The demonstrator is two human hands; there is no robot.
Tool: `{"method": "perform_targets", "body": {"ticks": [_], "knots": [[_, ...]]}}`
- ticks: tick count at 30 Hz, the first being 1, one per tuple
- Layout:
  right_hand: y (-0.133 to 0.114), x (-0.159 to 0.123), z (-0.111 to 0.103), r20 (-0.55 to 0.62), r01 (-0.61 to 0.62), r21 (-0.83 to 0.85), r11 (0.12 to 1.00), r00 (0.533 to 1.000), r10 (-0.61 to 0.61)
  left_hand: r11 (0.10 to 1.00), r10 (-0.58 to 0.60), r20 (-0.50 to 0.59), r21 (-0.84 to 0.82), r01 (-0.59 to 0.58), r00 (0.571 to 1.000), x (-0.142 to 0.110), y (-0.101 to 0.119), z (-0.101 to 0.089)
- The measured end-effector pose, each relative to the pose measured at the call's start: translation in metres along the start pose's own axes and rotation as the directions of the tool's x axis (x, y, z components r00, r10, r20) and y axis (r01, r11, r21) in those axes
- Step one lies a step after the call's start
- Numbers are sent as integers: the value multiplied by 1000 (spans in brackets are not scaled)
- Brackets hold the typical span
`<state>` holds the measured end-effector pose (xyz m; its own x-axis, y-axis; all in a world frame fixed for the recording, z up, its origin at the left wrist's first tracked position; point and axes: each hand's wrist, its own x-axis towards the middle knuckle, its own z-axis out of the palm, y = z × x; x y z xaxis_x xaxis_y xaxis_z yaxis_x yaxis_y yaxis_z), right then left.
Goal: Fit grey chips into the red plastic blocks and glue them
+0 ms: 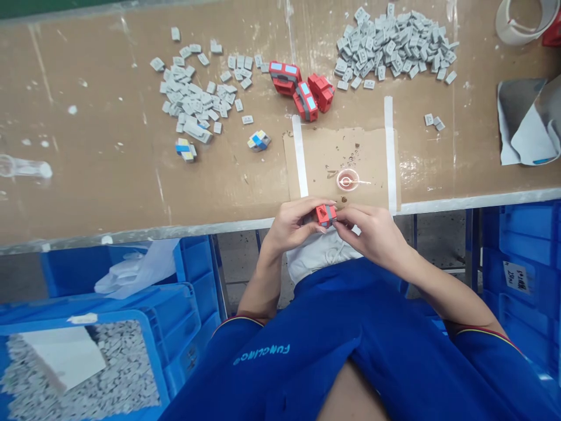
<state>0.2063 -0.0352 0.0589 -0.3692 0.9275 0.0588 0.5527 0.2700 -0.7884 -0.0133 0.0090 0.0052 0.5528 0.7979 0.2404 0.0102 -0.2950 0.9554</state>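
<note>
Between my two hands, at the table's front edge, is a small red and grey toy vehicle part [326, 216]. My left hand [294, 223] grips it from the left, thumb below and fingers above. From the right, my right hand [370, 229] pinches at its side; whether a smaller piece sits between those fingertips is hidden. Just beyond the hands a small round dish [347, 180] with a thin stick across it rests on a taped cardboard sheet [372, 152]. Several red toy vehicle pieces [305, 102] with pale blue windows lie further back.
Piles of small grey pieces lie at back left [193, 93] and back right [394, 47]. Two blue, yellow and grey pieces [259, 141] are left of the sheet. A tape roll [511, 26] sits far right. Blue crates [175, 316] stand below the table.
</note>
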Motion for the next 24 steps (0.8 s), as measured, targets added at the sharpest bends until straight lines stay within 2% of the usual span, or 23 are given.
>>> {"method": "perform_targets", "body": {"ticks": [4, 10, 19, 24], "knots": [[0, 5, -3, 41, -6, -36, 999, 999, 7, 1000, 4, -19, -1, -4, 1000, 0, 0, 0], [5, 4, 9, -31, -17, -33, 999, 999, 16, 1000, -9, -48, -8, 9, 999, -2, 2, 2], [-12, 0, 9, -156, 102, -110, 989, 981, -118, 986, -33, -47, -164, 25, 998, -1, 7, 3], [-8, 2, 15, -195, 113, -77, 991, 973, -126, 993, -49, -45, -111, 44, 998, -2, 6, 2]]}}
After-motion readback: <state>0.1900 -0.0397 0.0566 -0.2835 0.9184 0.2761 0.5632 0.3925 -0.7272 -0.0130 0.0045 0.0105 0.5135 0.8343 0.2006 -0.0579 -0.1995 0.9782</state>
